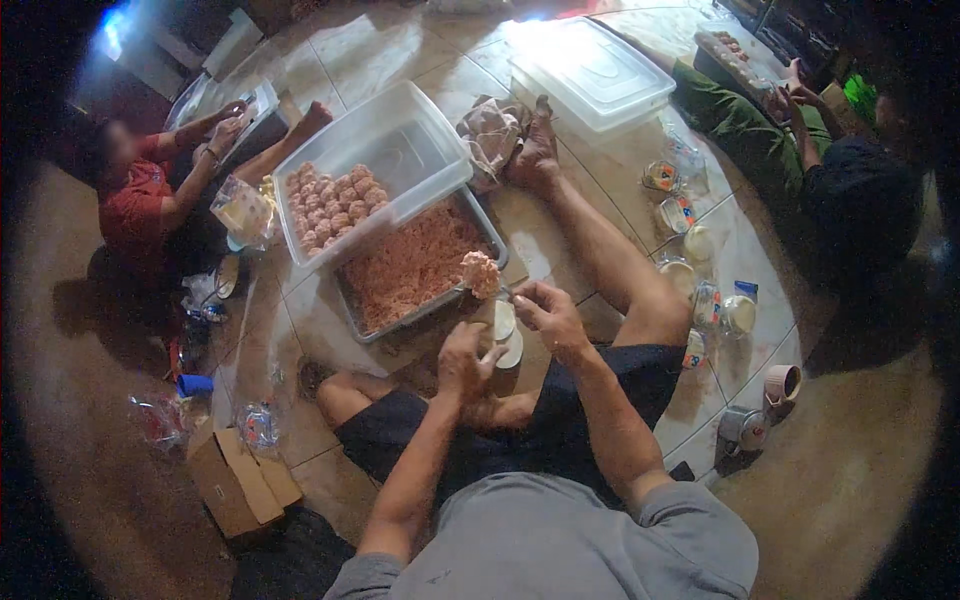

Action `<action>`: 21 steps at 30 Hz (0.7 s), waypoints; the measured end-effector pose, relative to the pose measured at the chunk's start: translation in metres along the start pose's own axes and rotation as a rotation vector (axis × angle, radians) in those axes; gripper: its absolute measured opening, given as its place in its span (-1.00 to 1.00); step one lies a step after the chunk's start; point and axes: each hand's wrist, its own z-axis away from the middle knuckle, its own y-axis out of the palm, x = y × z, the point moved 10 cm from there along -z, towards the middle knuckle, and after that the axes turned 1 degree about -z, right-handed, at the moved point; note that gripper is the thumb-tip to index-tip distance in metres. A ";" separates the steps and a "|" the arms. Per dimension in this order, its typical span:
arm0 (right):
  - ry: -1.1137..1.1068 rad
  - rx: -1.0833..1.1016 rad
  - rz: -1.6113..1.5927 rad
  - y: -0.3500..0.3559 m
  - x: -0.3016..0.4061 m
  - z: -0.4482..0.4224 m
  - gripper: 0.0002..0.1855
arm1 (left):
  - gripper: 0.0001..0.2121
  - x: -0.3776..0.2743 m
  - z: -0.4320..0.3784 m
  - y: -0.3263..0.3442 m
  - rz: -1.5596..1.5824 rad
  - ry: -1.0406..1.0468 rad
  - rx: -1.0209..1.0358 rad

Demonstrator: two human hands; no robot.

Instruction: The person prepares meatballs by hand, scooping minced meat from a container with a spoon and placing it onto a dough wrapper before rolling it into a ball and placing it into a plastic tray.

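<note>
My right hand (553,319) grips the thin handle of a utensil, probably a spoon. A lump of pinkish ground filling (480,275) sits on its end, above the near right corner of a tray of ground filling (416,262). My left hand (463,364) is half curled, thumb apart from the fingers; nothing shows between them, and its palm is turned from view. Just right of its thumb lie round white dough wrappers (510,350). A clear plastic tub (420,120) rests tilted over the tray's far side, with rows of shaped, wrapped pieces (337,202) inside.
A lidded clear tub (600,75) stands beyond my foot. Several wrapper packets (677,214) line the floor at right, near a cup (782,382) and a metal tin (742,429). A cardboard box (236,480) lies at left. Co-workers sit at left (142,180) and right (862,195).
</note>
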 end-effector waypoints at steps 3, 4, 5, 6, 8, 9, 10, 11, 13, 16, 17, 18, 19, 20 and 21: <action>-0.013 -0.006 0.010 -0.002 -0.003 0.000 -0.84 | -0.75 0.014 0.004 0.057 -0.303 -0.038 0.355; -0.002 -0.007 -0.014 -0.002 -0.004 -0.001 -0.84 | -0.76 0.028 0.010 0.074 -0.278 -0.034 0.469; 0.011 -0.006 -0.038 -0.001 -0.005 -0.001 -0.85 | -0.76 0.040 0.014 0.078 -0.292 -0.039 0.457; 0.004 0.000 -0.041 -0.002 -0.007 -0.001 -0.85 | -0.78 0.041 0.014 0.081 -0.291 -0.025 0.452; -0.010 -0.011 -0.039 -0.004 -0.010 -0.002 -0.85 | -0.82 0.055 0.017 0.086 -0.293 -0.069 0.475; -0.012 -0.013 -0.040 -0.006 -0.010 -0.001 -0.85 | -0.82 0.051 0.018 0.085 -0.295 -0.066 0.477; -0.009 -0.021 -0.049 -0.009 -0.011 -0.001 -0.85 | -0.82 0.044 0.021 0.081 -0.238 -0.064 0.459; -0.006 -0.029 -0.059 -0.010 -0.012 -0.002 -0.85 | -0.82 0.039 0.021 0.078 -0.181 -0.062 0.442; -0.014 -0.031 -0.057 -0.012 -0.014 -0.005 -0.85 | -0.82 0.032 0.020 0.073 -0.203 -0.057 0.467; -0.020 -0.028 -0.016 -0.006 -0.016 -0.008 -0.85 | -0.82 0.038 0.024 0.070 -0.276 -0.043 0.481; -0.021 -0.027 0.019 -0.003 -0.017 -0.008 -0.85 | -0.81 0.043 0.027 0.068 -0.328 -0.029 0.474; -0.022 -0.028 0.022 -0.004 -0.018 -0.008 -0.85 | -0.81 0.042 0.028 0.067 -0.326 -0.028 0.472; -0.024 -0.026 0.023 -0.005 -0.019 -0.008 -0.86 | -0.81 0.042 0.027 0.060 -0.270 -0.049 0.420; -0.026 -0.023 0.024 -0.005 -0.020 -0.008 -0.86 | -0.81 0.043 0.026 0.053 -0.215 -0.071 0.368; -0.026 -0.027 0.027 -0.007 -0.019 -0.008 -0.86 | -0.81 0.041 0.025 0.050 -0.211 -0.067 0.368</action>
